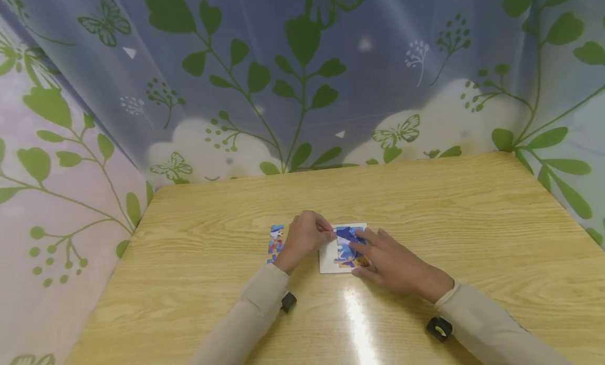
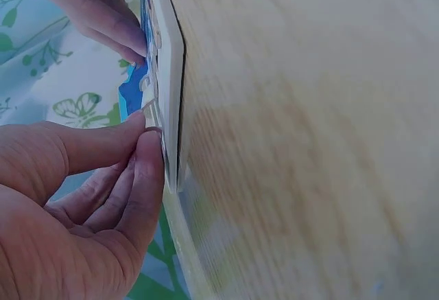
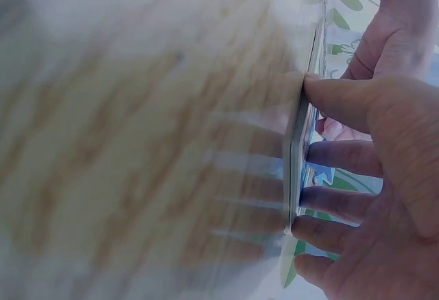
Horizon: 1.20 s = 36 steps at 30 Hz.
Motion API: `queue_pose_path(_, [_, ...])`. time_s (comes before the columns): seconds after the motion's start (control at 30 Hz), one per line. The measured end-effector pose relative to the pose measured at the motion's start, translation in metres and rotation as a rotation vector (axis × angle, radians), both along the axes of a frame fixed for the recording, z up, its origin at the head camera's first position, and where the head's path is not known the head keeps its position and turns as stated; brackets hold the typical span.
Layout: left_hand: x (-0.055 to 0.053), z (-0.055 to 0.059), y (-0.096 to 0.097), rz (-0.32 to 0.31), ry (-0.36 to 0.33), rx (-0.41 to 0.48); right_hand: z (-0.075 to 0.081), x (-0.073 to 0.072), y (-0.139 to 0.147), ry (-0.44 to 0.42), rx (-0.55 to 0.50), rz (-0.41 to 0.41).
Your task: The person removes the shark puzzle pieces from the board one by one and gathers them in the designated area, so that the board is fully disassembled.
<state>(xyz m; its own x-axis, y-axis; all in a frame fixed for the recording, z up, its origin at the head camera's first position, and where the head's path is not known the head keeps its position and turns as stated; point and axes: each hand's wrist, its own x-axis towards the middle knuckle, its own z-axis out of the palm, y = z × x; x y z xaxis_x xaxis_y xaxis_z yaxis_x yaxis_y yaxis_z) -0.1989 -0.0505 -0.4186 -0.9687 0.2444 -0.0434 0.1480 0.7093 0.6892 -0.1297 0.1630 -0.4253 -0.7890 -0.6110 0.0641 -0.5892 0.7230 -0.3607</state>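
Nearest the viewer, a person's two pale beige sleeves (image 1: pixel 496 317) reached forward over a table (image 1: pixel 189 260) with a yellow wood grain, and a small black device (image 1: pixel 439 329) sat at each wrist. A bright streak of light lay on the wood between the forearms.

Beyond the cuffs, the right hand (image 1: pixel 399 262) lay spread on the right side of a white-rimmed jigsaw board (image 1: pixel 327 264). Its grip was wide: the fingers were apart and nearly straight, with the thumb against the board's near edge and fingertips on the picture.

The board lay flat on the table between the hands. White surface showed along its left; the rest bore a picture in blues, with white shapes and orange-brown patches low down, partly covered by the right hand.

The left hand (image 1: pixel 304 236) was at the board's far left, its grip narrow, thumb and index finger pinching the edge of a blue jigsaw piece (image 2: pixel 130 97) that tilted up from the board.

Loose jigsaw pieces (image 1: pixel 275 245), blue, white and red, lay left of the left hand, partly hidden by it.

Behind the table hung a blue-and-white curtain (image 1: pixel 264 39) printed with green leaves and butterflies.
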Motion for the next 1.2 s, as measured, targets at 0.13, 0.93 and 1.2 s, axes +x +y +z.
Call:
queue_pose_path(0.13, [-0.001, -0.001, -0.001, 0.003, -0.022, 0.013, 0.0, 0.0, 0.001, 0.0, -0.003, -0.002])
queue_pose_path(0.93, [-0.007, 0.01, -0.034, 0.029, -0.078, 0.082, -0.001, -0.001, 0.001, -0.018, 0.013, -0.006])
queue_pose_path(1.2, [-0.009, 0.016, -0.052, 0.068, -0.116, 0.11, -0.001, 0.0, 0.001, 0.01, -0.002, 0.01])
